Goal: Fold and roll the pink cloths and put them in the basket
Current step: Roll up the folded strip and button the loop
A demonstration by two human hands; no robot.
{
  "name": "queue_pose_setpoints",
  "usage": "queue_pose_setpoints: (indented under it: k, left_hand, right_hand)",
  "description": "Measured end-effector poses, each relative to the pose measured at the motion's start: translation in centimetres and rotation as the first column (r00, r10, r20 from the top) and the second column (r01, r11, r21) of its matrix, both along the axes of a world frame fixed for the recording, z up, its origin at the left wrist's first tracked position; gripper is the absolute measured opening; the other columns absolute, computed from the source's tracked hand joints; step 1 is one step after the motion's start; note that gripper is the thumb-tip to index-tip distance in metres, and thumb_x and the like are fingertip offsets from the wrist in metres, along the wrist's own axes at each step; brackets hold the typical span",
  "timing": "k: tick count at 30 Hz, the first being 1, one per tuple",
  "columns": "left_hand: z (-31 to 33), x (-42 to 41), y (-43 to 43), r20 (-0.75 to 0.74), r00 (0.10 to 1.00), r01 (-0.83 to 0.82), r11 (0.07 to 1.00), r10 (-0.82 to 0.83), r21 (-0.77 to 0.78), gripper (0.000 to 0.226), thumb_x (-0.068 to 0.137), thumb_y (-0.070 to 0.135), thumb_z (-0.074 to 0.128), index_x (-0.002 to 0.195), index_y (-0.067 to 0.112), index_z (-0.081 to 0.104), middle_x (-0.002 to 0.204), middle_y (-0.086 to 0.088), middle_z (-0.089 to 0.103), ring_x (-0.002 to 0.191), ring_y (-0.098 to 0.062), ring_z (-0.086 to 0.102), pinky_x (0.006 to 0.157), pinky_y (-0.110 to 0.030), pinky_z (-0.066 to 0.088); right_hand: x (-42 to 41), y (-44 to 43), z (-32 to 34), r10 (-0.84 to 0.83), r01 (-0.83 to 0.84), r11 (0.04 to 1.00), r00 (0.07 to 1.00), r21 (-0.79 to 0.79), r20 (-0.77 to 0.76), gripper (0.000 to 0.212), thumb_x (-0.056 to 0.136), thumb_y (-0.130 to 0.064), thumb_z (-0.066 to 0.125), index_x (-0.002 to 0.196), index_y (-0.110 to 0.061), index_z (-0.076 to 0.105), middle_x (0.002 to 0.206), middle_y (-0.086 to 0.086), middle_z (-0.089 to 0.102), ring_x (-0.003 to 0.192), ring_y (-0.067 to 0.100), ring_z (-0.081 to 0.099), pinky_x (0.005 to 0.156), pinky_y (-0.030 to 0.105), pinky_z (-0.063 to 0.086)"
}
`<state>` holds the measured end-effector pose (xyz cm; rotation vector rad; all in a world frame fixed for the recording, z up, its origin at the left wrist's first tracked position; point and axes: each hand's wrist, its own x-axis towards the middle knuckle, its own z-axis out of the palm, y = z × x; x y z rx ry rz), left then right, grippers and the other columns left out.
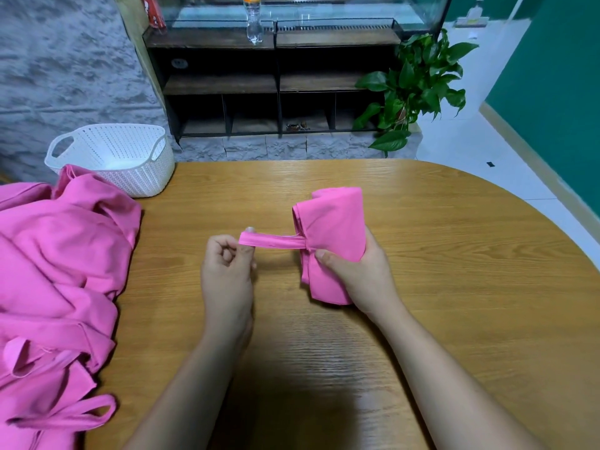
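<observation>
The wooden table has a straight far edge and curves round on the right, with a broad stretch of bare wood between that curve and the hands. On the left, a heap of loose pink cloths covers the table's side and reaches up against the near wall of the white basket, which sits at the far left corner with its rim just beside the far edge. In the middle, the right hand is wrapped round a rolled pink cloth, thumb pressed on its front. The roll's long axis runs away from the person, its far end pointing toward the dark shelf. I cannot tell whether it rests on the wood. From its waist a narrow strap stretches taut leftward, crosswise to the roll, pinched at its tip by the left hand.
</observation>
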<state>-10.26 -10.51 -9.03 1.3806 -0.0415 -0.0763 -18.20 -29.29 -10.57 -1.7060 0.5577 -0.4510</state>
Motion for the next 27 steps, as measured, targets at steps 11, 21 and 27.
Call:
queue_pose_setpoints:
  k: [11,21,27]
  left_hand:
    - [0.7,-2.0,-1.0,-0.279,0.894,0.141,0.810,-0.352,-0.569,0.032,0.092,0.034,0.067,0.114,0.016,0.080,0.075,0.007,0.049,0.059,-0.003,0.037,0.048,-0.018,0.026]
    - [2.5,-1.0,-0.4,-0.117,0.955,0.264,0.960,-0.274,-0.092,0.053,0.077,0.048,0.087,0.126,0.030,0.077,0.104,0.007,0.073,0.076,-0.008,0.043,0.064,-0.027,0.031]
    - [4.6,1.2,2.3,-0.031,0.911,0.410,0.895,-0.411,0.174,0.053,0.073,0.049,0.083,0.123,0.031,0.078,0.136,-0.006,0.064,0.115,-0.020,0.066,0.094,-0.032,0.054]
  right_hand:
    - [-0.2,0.7,0.4,-0.037,0.036,0.998,0.999,-0.053,-0.014,0.070,0.061,-0.060,0.087,0.120,-0.033,0.064,0.108,-0.010,0.076,0.101,0.015,0.070,0.087,0.051,0.059]
    - [-1.3,2.2,2.4,0.022,-0.054,0.925,0.996,-0.376,-0.088,0.084,0.072,-0.060,0.082,0.143,-0.047,0.040,0.109,-0.016,0.067,0.088,0.012,0.058,0.065,0.020,0.041]
    - [-1.6,2.5,3.2,0.205,-0.334,0.613,0.942,-0.716,-0.264,0.098,0.070,-0.054,0.073,0.157,-0.043,0.028,0.124,-0.003,0.066,0.108,0.029,0.066,0.082,0.041,0.054]
